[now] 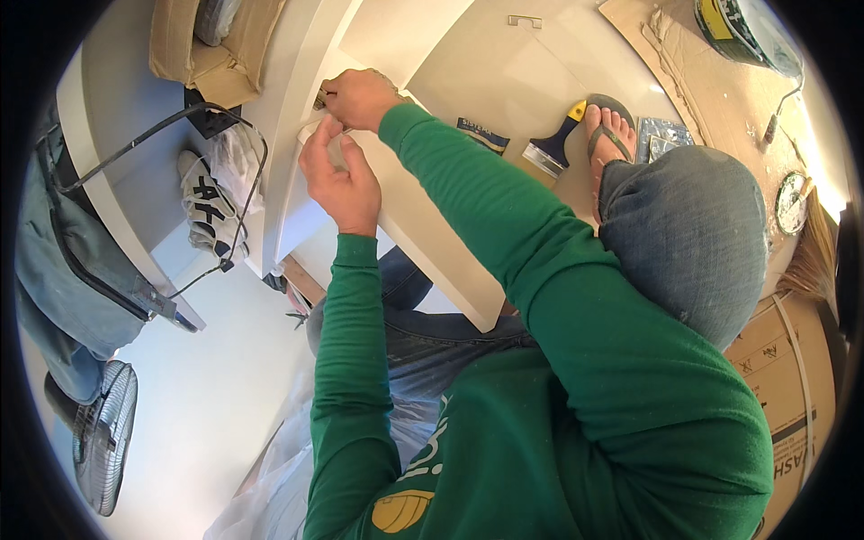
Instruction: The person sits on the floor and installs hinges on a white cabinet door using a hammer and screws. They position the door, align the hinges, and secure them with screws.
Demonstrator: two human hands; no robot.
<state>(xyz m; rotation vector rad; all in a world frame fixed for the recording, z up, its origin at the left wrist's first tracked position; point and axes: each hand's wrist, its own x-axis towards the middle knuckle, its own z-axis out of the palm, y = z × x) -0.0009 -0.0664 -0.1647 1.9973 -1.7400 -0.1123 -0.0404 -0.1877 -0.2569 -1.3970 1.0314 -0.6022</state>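
the right hand (pixel 360 101) was positioned at eleven o'clock, fingers bent in at a small metal-looking part (pixel 320 97) by the edge of the upright panel (pixel 288 99); whether its grip pinched the part could not be told, as the contact was covered. the left hand (pixel 344 184) was just beside it, toward its six o'clock, grip spread, thumb apart from the fingers, near the upper end of the pale board (pixel 445 256). caution: a loose hold could have let the part drop. the board could have tipped if it lacked other support, since the left hand did not appear to clasp it. the black cable (pixel 226 265), between nine and ten o'clock, could have snagged a hand swung that way.
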